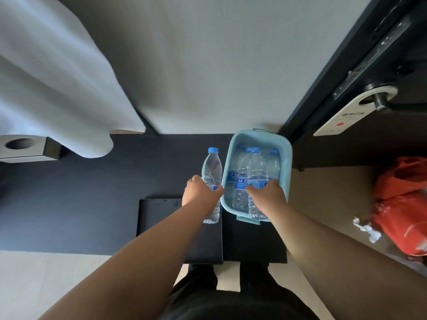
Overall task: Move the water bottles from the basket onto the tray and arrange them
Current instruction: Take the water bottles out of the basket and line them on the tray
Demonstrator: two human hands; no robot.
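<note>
Over dark table [92, 192], each hand [201, 190] grips bottle [211, 167].

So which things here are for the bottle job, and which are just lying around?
For the job:
- left hand holding a water bottle
- right hand holding another bottle over the blue basket
- more bottles in the basket
- black tray

Just lying around:
- red bag
- crumpled paper
- door hanger sign
- white cloth
- tissue box
</note>
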